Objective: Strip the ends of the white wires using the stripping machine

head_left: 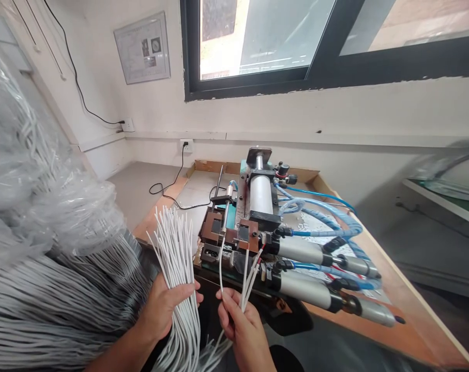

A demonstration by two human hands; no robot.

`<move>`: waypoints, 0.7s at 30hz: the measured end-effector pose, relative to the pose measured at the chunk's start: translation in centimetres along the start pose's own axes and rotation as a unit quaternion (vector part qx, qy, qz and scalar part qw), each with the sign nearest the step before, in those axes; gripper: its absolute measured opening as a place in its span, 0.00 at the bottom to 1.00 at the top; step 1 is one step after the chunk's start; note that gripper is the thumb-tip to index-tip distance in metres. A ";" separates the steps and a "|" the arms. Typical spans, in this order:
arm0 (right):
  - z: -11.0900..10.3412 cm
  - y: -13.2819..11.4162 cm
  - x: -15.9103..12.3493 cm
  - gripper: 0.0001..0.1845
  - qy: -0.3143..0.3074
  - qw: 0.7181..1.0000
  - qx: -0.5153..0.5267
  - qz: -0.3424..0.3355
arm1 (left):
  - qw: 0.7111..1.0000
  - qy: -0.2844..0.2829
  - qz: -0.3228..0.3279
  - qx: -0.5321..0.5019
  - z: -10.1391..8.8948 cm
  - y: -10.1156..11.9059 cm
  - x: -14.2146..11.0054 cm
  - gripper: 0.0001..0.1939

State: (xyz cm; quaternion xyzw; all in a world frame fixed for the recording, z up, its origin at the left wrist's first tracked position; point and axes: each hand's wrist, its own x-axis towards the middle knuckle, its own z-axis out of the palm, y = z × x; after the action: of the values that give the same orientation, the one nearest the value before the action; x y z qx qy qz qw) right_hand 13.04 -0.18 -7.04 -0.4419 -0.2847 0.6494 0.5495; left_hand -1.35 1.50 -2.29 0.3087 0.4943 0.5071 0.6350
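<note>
My left hand is wrapped round a thick bundle of white cables, their cut ends pointing up. Between the thumb and fingers of my right hand is a single white cable, its upper end at the jaws of a pneumatic machine. Several more white cables pass through the same hand, some with red showing at their tips. Both hands are in front of the machine, the left one to the left of it. The lower cable lengths hang below my hands, partly hidden.
Silver air cylinders stick out to the right of the machine, with blue air hoses behind them. A low wooden border edges the bench. Large plastic-wrapped cable bundles fill the left side. A black power cord runs to a wall socket.
</note>
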 end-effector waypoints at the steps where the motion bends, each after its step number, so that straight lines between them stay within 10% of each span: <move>1: 0.0 0.0 0.0 0.17 -0.005 1.000 -0.001 0.002 | 1.000 0.002 0.003 0.005 0.0 0.0 0.0 0.08; 21: -0.7 -1.4 0.0 0.17 -0.006 0.999 0.017 0.039 | 1.000 -0.006 0.021 0.004 0.5 0.0 -0.4 0.07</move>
State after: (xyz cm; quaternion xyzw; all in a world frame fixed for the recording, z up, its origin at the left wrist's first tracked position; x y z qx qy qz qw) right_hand 14.30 0.10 -6.18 -0.4392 -0.2598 0.6776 0.5296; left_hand -0.86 1.21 -2.04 0.3247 0.4855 0.5166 0.6260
